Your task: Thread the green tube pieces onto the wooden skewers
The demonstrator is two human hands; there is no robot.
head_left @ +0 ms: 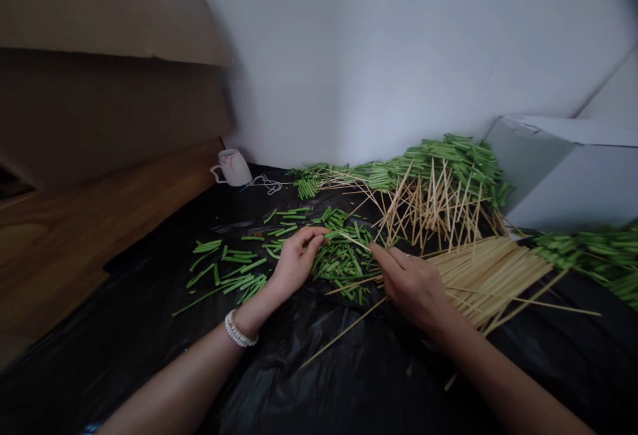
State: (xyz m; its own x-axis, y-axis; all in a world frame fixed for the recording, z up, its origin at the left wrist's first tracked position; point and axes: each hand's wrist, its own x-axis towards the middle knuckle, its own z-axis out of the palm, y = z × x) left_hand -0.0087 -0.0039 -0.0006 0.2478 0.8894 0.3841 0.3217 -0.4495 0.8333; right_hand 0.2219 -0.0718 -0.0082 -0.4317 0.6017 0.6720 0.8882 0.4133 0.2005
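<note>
My left hand (pixel 296 259) pinches a short green stalk piece (pixel 335 234) at its fingertips, over a loose pile of cut green stalk pieces (pixel 343 262) on black plastic sheeting (pixel 309 382). My right hand (pixel 411 282) holds a thin bamboo skewer (pixel 355 242) whose tip points at that green piece. A bundle of bare bamboo skewers (pixel 491 272) lies just right of my right hand. Behind it, a heap of skewers threaded with green pieces (pixel 438 182) rests against the wall. A pearl bracelet sits on my left wrist.
More green pieces (pixel 232 269) are scattered to the left. A white mug (pixel 232 167) and keys (pixel 266 184) lie by the wall. Brown cardboard (pixel 100 70) stands at left, a white box (pixel 573 169) at right, with more green pieces (pixel 593 252) beside it.
</note>
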